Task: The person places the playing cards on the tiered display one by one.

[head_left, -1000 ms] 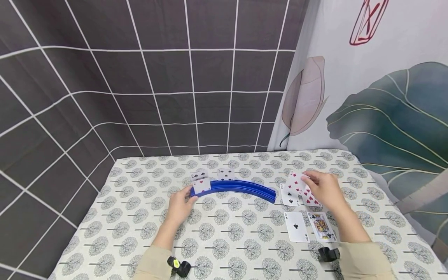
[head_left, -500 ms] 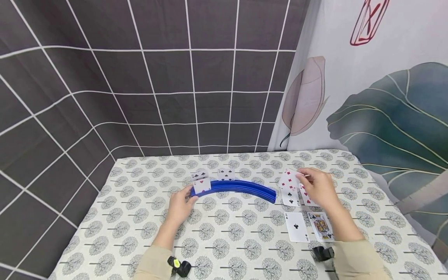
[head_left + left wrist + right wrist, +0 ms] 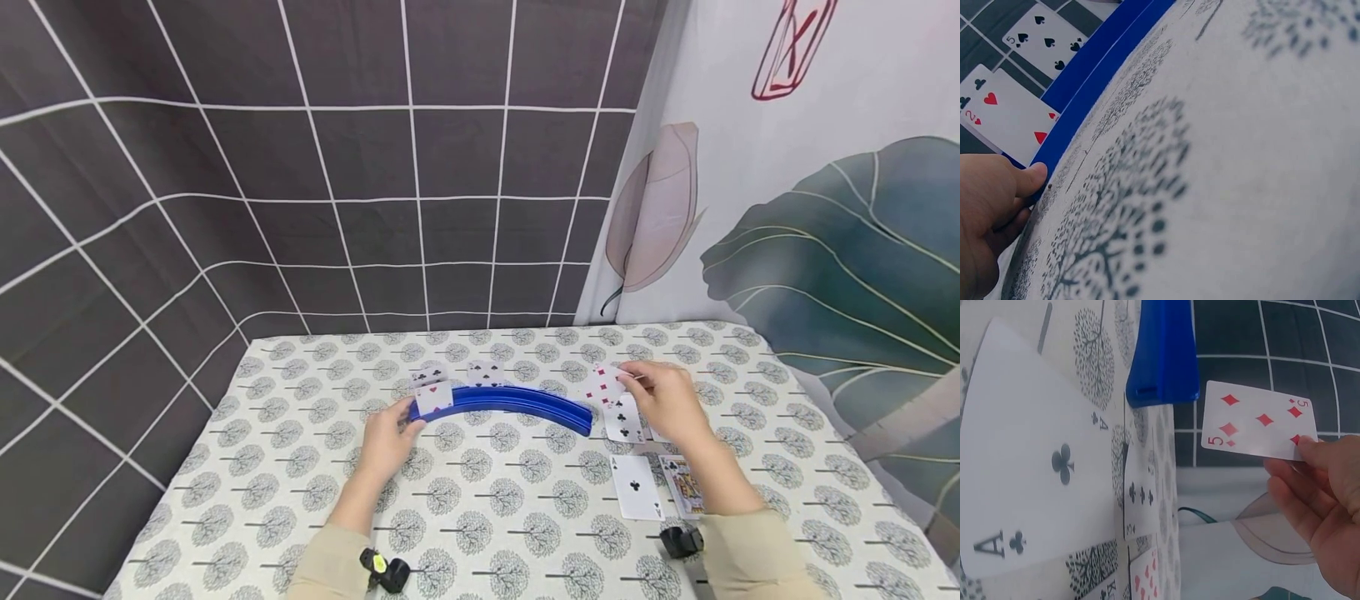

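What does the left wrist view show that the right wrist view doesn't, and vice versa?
Only the left wrist view shows the left hand gripping the blue holder, plus the two of hearts and five of spades. Only the right wrist view shows the right hand pinching the five of diamonds, plus the ace of clubs, three of clubs and a hearts card. Both share the holder, tree-print cloth and dark gridded backdrop.
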The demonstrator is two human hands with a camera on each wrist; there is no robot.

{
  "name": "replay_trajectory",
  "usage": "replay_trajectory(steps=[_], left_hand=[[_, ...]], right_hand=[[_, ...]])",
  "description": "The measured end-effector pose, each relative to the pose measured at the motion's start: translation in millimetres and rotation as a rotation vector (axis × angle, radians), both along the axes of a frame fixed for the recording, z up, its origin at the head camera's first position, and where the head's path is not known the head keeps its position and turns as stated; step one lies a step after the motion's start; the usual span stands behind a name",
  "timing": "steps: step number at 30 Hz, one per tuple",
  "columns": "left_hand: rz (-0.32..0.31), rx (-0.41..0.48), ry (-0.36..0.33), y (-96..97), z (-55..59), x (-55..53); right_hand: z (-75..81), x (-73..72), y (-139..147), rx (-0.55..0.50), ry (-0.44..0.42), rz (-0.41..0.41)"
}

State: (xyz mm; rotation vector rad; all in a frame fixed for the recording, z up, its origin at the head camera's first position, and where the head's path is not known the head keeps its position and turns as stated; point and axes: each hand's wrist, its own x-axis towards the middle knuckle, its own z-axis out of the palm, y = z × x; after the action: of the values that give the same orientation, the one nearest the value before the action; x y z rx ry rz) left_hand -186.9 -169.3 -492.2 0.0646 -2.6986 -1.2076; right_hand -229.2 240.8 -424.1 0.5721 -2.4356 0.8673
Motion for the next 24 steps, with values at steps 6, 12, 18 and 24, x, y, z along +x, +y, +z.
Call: replay_trajectory(steps=[6, 12, 18, 24], left_hand=[[0.001, 0.001, -0.001, 0.3, -0.2, -0.2], [0.002, 0.006, -0.002, 0.4, -1.6, -1.0], [0.004, 0.003, 0.003, -0.2, -2.1, -1.2], [0.0, 0.006, 0.006, -0.1, -2.1, -1.3]], right_hand=[[-1.9, -1.1, -8, -0.014, -0.017, 0.034], [-1.4, 0.0, -18, -0.024, -0.048, 0.041], [-1.3, -0.4, -28, -0.031, -0.018, 0.063], [-1.7, -1.9, -35, -0.041, 0.002, 0.073]])
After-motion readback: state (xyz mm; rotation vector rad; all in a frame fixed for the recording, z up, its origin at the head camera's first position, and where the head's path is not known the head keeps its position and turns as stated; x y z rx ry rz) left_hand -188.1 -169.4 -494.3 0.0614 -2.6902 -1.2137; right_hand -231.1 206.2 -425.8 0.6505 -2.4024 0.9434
